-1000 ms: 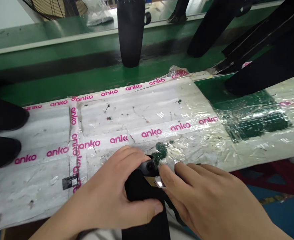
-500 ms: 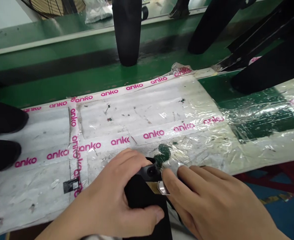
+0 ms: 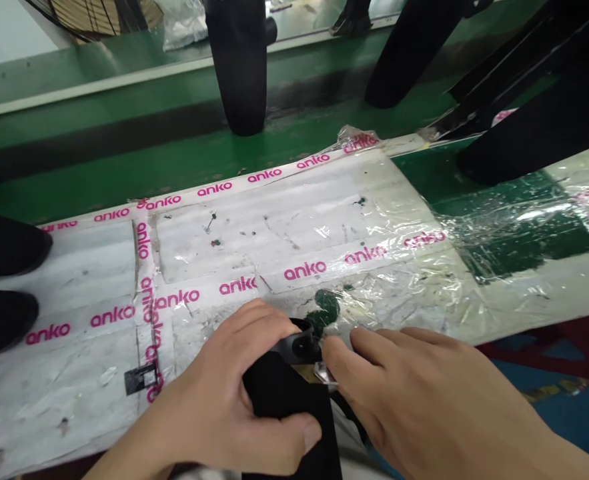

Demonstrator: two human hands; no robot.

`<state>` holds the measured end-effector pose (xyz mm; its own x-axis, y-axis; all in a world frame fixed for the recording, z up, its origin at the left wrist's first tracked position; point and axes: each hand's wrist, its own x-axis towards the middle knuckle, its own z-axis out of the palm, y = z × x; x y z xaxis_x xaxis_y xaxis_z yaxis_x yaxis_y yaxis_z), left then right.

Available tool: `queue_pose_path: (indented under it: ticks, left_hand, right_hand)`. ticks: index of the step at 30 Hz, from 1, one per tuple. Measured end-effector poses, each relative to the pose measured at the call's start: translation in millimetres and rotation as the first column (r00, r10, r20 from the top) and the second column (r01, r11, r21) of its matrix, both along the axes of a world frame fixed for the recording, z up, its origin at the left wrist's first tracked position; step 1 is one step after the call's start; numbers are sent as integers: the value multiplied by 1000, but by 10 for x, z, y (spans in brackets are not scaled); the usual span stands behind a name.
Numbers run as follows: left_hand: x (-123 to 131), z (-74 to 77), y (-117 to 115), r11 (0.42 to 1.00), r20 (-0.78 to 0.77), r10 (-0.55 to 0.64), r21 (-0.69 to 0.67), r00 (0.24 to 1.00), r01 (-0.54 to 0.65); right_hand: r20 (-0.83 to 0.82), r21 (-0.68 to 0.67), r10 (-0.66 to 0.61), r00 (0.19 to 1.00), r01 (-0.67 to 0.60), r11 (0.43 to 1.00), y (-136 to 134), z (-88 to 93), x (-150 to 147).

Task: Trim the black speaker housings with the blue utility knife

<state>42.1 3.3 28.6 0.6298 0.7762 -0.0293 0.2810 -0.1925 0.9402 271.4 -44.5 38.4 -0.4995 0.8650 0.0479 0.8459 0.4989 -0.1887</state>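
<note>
At the near edge of the table (image 3: 264,233), a matte black part (image 3: 279,387) is held, its dark collar (image 3: 294,347) at the far end. The left hand (image 3: 234,393) has its grip curled around it, thumb on top; the right hand (image 3: 414,400) has its grip closed on a small, blade-like metal tool (image 3: 323,373) beside the collar. Pink-lettered "anko" tape (image 3: 304,269) crosses the table; beyond, a tapered black piece (image 3: 239,73) overhangs a green surface (image 3: 174,153).

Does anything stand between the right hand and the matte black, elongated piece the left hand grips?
Yes: a shiny silver, metal-looking bit lies between the right hand and the matte black, elongated piece. Nothing else visible stands in the way.
</note>
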Motion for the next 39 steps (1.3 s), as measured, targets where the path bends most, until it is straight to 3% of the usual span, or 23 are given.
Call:
queue_pose_path:
  ticks: [7,14,19,26,30,39]
  left_hand:
    - [117,13,-26,994,33,112,-3,993,-112]
    - [181,42,-57,975,8,210,72,978,-210]
    - [228,78,-51,967,-48,254,45,966,-252]
    - [269,95,-63,968,-80,247,65,966,-242]
    - [274,62,-86,961,-47,268,91,962,-263]
    - [269,20,-102,943,5,305,140,952,-302]
  right_hand:
    - [26,-182,78,997,-72,981,126,45,-10]
    - [4,-181,143,990,-139,974,252,72,2]
    - [-7,-233,174,985,-170,957,291,98,30]
    - [-22,-144,181,983,-182,973,212,-78,101]
    - [-24,-164,180,983,-182,969,157,-167,136]
    - [-23,6,124,992,-124,992,113,-155,94]
